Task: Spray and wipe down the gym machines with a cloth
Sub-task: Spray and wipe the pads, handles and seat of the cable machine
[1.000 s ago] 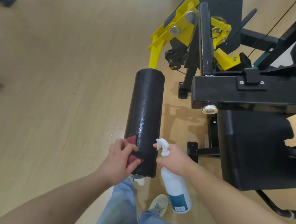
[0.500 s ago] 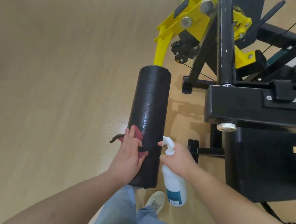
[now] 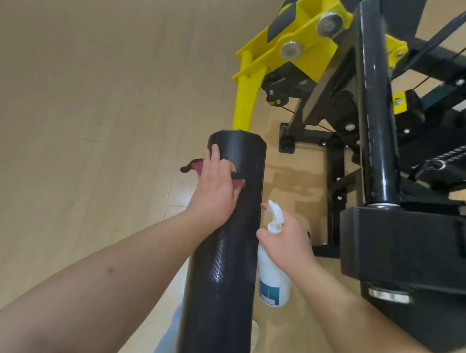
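Observation:
A long black roller pad (image 3: 222,280) of the gym machine runs up the middle of the view, hung from a yellow arm (image 3: 244,99). My left hand (image 3: 216,190) presses a dark red cloth (image 3: 194,167) flat against the pad's upper left side, near its far end; most of the cloth is hidden under the hand. My right hand (image 3: 286,243) holds a white spray bottle (image 3: 272,276) by its neck, just right of the pad, nozzle pointing toward the pad. The bottle has a teal label.
The machine's black frame (image 3: 414,248) and a thick black tube (image 3: 372,106) fill the right side. A yellow pivot bracket (image 3: 300,38) is at top centre. Light wooden floor (image 3: 72,92) stretches to the left. My jeans and a shoe (image 3: 255,335) show below the pad.
My left hand has slid the cloth along the pad from its near end toward its far end. The camera has moved closer. My right hand keeps the bottle beside the pad.

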